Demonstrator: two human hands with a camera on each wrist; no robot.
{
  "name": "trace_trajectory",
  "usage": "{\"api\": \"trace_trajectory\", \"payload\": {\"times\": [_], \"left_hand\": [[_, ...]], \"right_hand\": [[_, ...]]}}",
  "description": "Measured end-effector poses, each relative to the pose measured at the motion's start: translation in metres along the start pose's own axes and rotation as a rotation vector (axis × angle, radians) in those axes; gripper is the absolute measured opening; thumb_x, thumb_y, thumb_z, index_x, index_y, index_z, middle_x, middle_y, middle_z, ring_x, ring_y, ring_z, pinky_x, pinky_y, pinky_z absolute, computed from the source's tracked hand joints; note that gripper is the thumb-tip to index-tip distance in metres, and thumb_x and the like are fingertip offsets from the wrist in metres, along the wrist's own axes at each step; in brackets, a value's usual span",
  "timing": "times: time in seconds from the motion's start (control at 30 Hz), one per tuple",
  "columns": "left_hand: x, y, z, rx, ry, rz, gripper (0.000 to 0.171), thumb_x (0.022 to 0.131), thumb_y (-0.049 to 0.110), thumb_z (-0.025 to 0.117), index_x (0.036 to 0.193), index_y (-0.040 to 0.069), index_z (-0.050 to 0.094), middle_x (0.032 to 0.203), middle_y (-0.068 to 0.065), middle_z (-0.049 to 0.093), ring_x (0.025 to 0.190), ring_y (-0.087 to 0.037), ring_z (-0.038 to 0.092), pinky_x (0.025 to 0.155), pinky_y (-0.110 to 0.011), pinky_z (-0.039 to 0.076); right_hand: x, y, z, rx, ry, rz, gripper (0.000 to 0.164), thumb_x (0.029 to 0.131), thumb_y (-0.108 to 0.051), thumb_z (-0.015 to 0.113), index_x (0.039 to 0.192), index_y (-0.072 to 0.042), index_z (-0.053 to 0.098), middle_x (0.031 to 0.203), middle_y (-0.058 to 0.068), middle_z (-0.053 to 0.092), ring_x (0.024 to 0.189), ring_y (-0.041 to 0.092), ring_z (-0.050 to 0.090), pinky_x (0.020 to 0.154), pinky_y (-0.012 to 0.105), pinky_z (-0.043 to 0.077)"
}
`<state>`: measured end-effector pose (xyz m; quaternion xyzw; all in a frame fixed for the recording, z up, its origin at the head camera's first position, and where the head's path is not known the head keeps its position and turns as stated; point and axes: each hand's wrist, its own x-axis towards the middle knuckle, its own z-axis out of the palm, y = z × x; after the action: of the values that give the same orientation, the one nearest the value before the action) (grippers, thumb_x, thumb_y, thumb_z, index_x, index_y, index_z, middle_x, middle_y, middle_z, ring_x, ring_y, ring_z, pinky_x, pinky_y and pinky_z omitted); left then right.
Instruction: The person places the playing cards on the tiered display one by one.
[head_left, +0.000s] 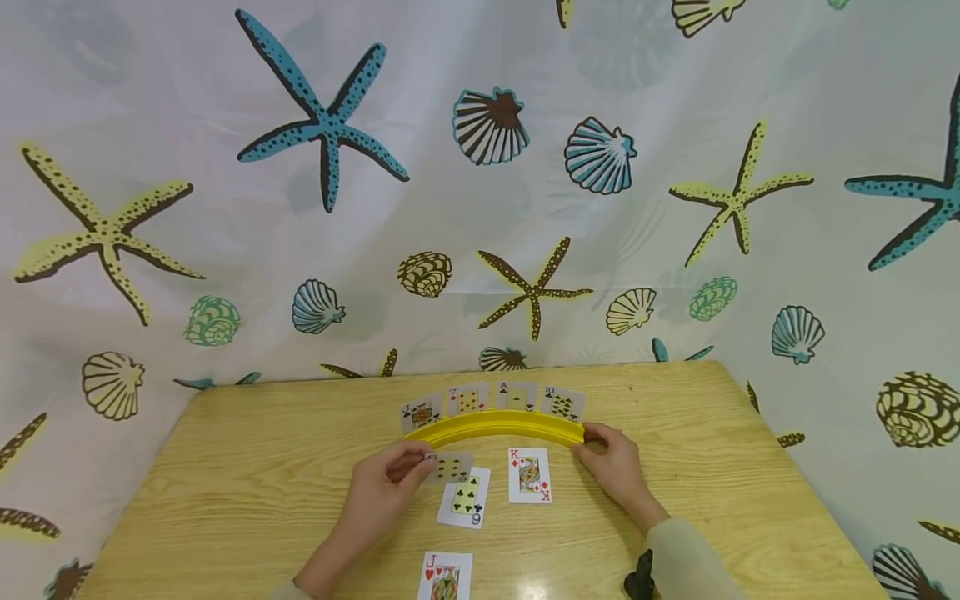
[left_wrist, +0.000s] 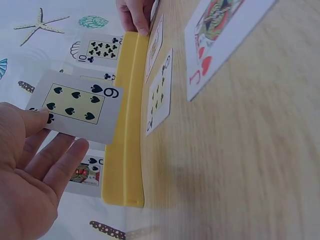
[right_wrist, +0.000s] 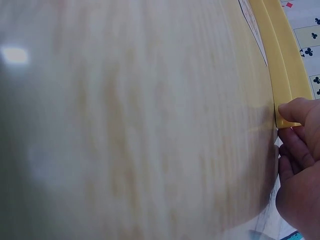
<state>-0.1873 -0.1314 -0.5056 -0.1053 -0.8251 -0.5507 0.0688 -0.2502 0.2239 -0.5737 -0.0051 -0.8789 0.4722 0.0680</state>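
Note:
My left hand [head_left: 386, 487] pinches a six of spades [head_left: 450, 467] at its edge between thumb and fingers. In the left wrist view this six [left_wrist: 77, 107] is held up beside the curved yellow card holder [left_wrist: 125, 125], apart from its rail. At the holder's right end, my right hand [head_left: 618, 467] grips the tip, thumb on top and fingers beneath, as the right wrist view shows. Standing in the holder [head_left: 495, 423] are a black jack [head_left: 422, 412], a seven of diamonds [head_left: 467, 401], an ace of clubs [head_left: 517, 397] and a ten of clubs [head_left: 562, 403].
Face up on the wooden table [head_left: 262, 467] lie a six of clubs [head_left: 467, 500], a king of diamonds [head_left: 529, 475] and, nearer me, a jack of hearts [head_left: 446, 579]. A cloth [head_left: 420, 200] printed with starfish and shells hangs behind the table.

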Motion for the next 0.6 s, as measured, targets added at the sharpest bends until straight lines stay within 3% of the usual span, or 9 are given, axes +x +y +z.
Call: {"api": "trace_trajectory", "payload": {"times": [0.3,0.5,0.6], "left_hand": [[0.014,0.007,0.012,-0.042,-0.032,0.056,0.013,0.097,0.008,0.075,0.110,0.007,0.076,0.103,-0.006,0.079,0.097,-0.030,0.078,0.081,-0.018,0.062],[0.023,0.006,0.020,-0.043,-0.047,0.062,0.013,0.098,0.008,0.075,0.110,0.011,0.076,0.104,-0.005,0.079,0.097,-0.019,0.077,0.082,-0.018,0.061],[0.027,0.007,0.025,-0.050,-0.054,0.071,0.012,0.099,0.009,0.074,0.110,0.012,0.076,0.104,-0.005,0.078,0.098,-0.020,0.077,0.083,-0.018,0.061]], "right_hand": [[-0.001,-0.001,-0.001,0.002,0.001,-0.003,0.042,0.094,-0.013,0.078,0.132,0.002,0.069,0.120,0.017,0.076,0.118,0.036,0.067,0.114,0.057,0.047],[-0.001,-0.002,-0.001,0.008,-0.001,-0.007,0.042,0.094,-0.011,0.078,0.132,0.003,0.069,0.120,0.018,0.076,0.118,0.037,0.068,0.116,0.059,0.045],[-0.001,-0.002,-0.001,0.003,0.001,-0.007,0.041,0.094,-0.011,0.078,0.132,0.003,0.069,0.120,0.018,0.076,0.118,0.036,0.068,0.114,0.058,0.047]]}}
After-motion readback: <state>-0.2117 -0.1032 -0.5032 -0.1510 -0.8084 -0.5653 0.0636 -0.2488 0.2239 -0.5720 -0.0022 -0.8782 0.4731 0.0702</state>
